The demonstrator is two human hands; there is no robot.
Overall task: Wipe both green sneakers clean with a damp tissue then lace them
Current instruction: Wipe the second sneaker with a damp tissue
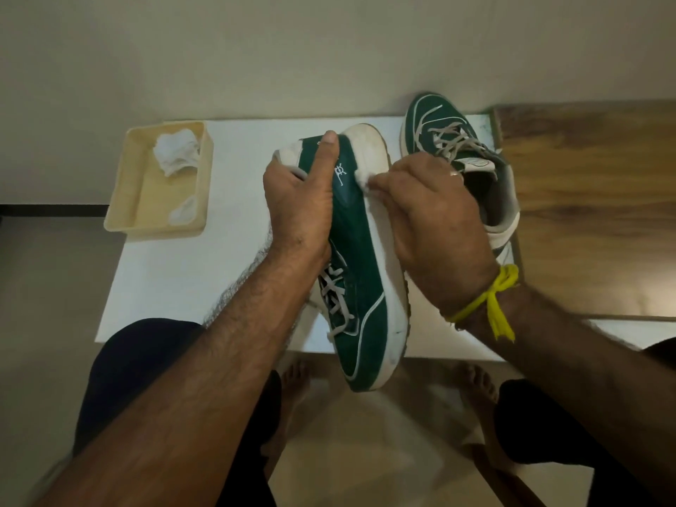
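A green sneaker (pixel 360 279) with a white sole is held tilted on its side above the white table (pixel 164 287), heel away from me. My left hand (pixel 300 199) grips its heel end, thumb laid along the green side. My right hand (pixel 431 214) pinches a small white tissue (pixel 362 176) against the sneaker's side near the sole edge. The second green sneaker (pixel 461 148) stands on the table at the back right, its grey laces loose.
A cream plastic tray (pixel 161 217) at the table's back left holds crumpled white tissues (pixel 175 151). A wooden surface (pixel 592 199) adjoins the table on the right. My knees and bare feet are below the table's near edge.
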